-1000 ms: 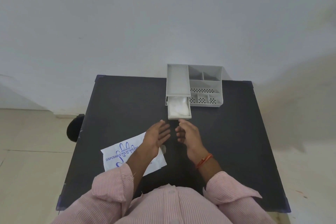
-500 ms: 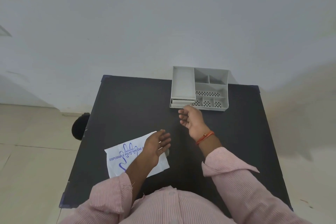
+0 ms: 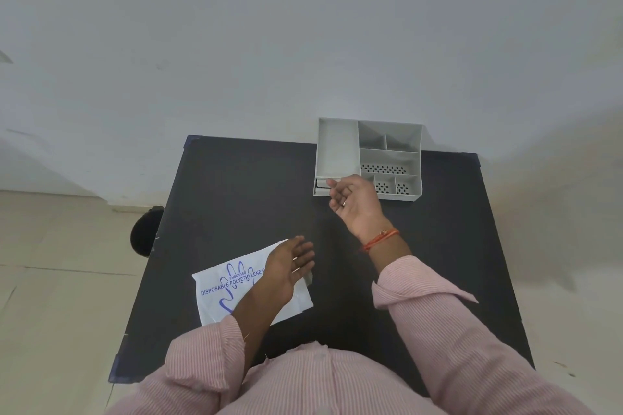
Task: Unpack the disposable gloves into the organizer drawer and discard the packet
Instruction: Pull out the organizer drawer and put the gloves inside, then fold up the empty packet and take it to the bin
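A grey plastic organizer (image 3: 391, 158) stands at the far edge of the black table (image 3: 242, 199). Its drawer (image 3: 322, 189) at the front left is pushed in, and the gloves inside are hidden. My right hand (image 3: 354, 204) is at the drawer front, fingers loosely curled with their tips by the drawer face, holding nothing I can see. The white glove packet (image 3: 232, 286) with blue print lies flat near the table's front left. My left hand (image 3: 290, 268) hovers over the packet's right end, fingers spread, empty.
A dark round object (image 3: 145, 234) sits on the tiled floor by the table's left edge. A pale wall rises behind the table. The organizer's open compartments hold nothing visible.
The drawer was pulled out with white gloves showing; my right hand pushed it shut and stays at its front. My left hand drew back over the packet.
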